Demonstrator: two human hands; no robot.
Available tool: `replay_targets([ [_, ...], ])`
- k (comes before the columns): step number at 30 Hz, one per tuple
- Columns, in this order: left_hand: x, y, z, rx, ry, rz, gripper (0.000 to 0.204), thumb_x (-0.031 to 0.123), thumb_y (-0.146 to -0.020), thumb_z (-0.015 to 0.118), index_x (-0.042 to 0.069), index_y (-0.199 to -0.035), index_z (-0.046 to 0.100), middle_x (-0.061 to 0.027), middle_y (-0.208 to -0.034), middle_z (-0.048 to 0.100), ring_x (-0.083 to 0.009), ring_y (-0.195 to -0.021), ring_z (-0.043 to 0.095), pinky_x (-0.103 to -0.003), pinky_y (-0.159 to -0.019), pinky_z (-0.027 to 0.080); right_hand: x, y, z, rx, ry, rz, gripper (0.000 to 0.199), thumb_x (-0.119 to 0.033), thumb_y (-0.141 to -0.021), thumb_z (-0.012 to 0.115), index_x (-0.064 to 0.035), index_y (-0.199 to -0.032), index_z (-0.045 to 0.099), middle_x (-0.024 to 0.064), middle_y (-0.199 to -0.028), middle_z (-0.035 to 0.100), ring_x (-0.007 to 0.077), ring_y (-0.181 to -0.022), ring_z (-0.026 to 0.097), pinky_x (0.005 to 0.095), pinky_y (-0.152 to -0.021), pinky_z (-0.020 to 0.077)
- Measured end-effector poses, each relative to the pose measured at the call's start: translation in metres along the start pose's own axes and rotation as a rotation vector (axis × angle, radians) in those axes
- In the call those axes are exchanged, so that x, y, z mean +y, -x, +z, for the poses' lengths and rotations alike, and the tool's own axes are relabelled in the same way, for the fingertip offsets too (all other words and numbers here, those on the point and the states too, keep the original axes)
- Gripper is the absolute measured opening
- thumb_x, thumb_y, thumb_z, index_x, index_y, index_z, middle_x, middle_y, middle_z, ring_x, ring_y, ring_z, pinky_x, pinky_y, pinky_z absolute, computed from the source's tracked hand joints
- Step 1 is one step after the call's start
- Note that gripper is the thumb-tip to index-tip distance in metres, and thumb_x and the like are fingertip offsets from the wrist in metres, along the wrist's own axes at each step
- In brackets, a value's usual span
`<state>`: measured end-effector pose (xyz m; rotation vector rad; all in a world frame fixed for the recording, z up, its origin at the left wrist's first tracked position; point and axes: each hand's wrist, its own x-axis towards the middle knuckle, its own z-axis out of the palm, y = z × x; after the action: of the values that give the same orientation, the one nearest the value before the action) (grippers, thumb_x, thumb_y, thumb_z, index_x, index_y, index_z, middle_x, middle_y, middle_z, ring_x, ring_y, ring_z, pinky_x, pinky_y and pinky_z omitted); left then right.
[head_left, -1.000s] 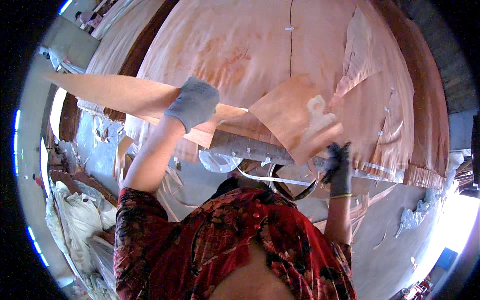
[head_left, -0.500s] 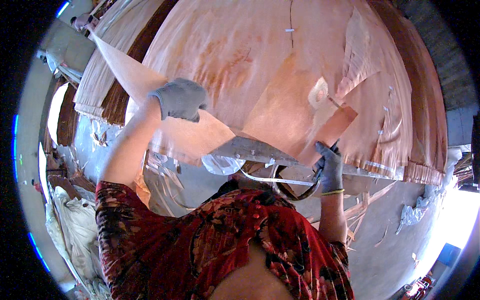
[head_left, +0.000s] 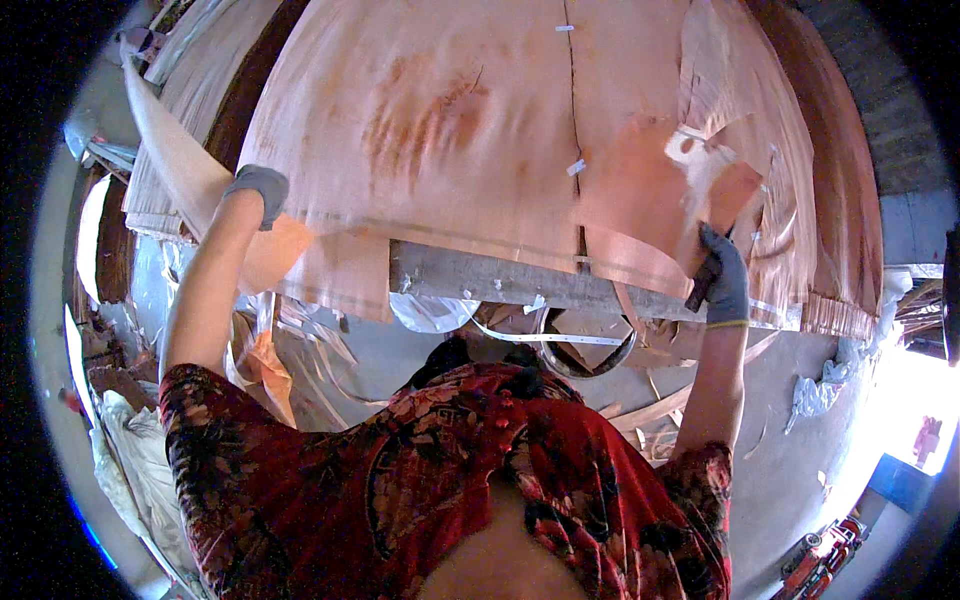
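Observation:
My left hand (head_left: pixel 262 192), in a grey glove, is closed on a long pale strip of wood veneer (head_left: pixel 165 125). The strip runs away to the far left, and its short orange-tan end (head_left: pixel 280 255) hangs below the hand. My right hand (head_left: pixel 726 280), gloved in grey with dark fingers, is closed at the edge of another orange-tan veneer piece (head_left: pixel 630 190). This piece has a pale, torn, holed end (head_left: pixel 692 150). Just beyond the right fingers is a reddish-brown rectangular piece (head_left: pixel 737 195). A dark edge shows beside the palm; I cannot tell what it is.
A broad stack of veneer sheets (head_left: pixel 340 130) lies ahead, with a dark split and small white tape pieces (head_left: pixel 575 167). Below its near edge are a grey beam (head_left: pixel 480 275), a round rim (head_left: pixel 590 368) and veneer scraps. Another person (head_left: pixel 143 42) stands far left.
My hands have moved apart and farther from me, the left to the left and the right to the right. The veneer in each has moved along, uncovering the stack's near edge and beam.

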<state>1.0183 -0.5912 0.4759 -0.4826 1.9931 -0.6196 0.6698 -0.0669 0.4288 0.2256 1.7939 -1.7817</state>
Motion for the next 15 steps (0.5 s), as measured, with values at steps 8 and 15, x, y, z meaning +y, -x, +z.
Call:
replay_targets([
  [8,0.029,0.024,-0.019,0.019,0.014,-0.199,0.103,0.033,-0.061,0.077,0.009,-0.142,0.019,-0.0152,-0.126,0.051,-0.028,-0.131,0.031,-0.042,-0.093,0.035,0.029,-0.047,-0.016,0.072,0.63,-0.12,0.023,-0.018,-0.067,0.075,-0.0059,-0.079,0.059,-0.002,-0.054,0.044,0.0086,-0.037,0.035,0.0234,-0.035,0.0278],
  [15,0.141,0.04,-0.125,0.979,0.559,0.093,0.094,0.027,-0.068,0.073,0.011,-0.142,0.018,-0.0184,-0.135,0.039,-0.0322,-0.126,0.034,-0.042,-0.098,0.032,0.035,-0.051,-0.026,0.035,0.697,-0.126,0.022,-0.02,-0.068,0.073,-0.0027,-0.079,0.063,0.0023,-0.056,0.053,0.013,-0.04,0.045,0.0288,-0.038,0.0364],
])
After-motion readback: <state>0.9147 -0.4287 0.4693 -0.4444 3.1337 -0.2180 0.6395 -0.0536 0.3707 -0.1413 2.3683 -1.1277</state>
